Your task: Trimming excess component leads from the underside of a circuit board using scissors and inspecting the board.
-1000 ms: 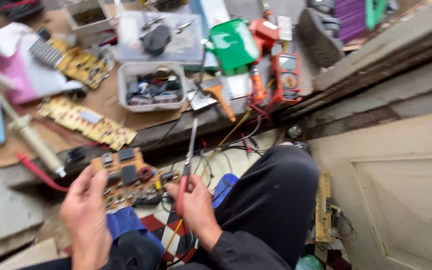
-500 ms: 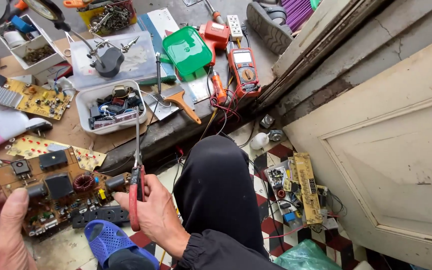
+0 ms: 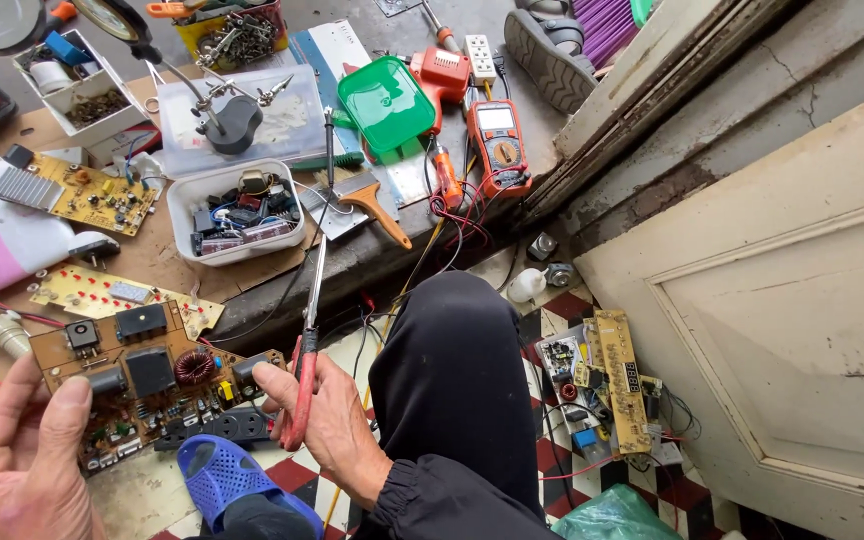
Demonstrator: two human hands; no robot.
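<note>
The left hand (image 3: 22, 460) is sitting nearest the camera with its fingers loosely spread, the thumb resting at the left edge of the brown circuit board (image 3: 142, 375). It looks to be steadying the board rather than gripping it hard. The right hand (image 3: 327, 425) is supporting the board's right end with its thumb, while its fingers are pressing together around the red handles of a long-nosed tool (image 3: 304, 385). The tool's thin metal shaft is pointing up and away, clear of the board.

The board is being held above a blue sandal (image 3: 227, 480), component side up, beside a black-trousered knee (image 3: 452, 370). Judging from this, the board is being looked over and the tool is only being held ready. Bringing the tip onto a part would call for swinging the shaft down while the left hand is keeping the board level.

Farther off, the table (image 3: 352, 255) is carrying a white tray of parts (image 3: 242, 215), a brush (image 3: 377, 200), a green-lidded box (image 3: 387, 100) and an orange multimeter (image 3: 500, 145).
</note>
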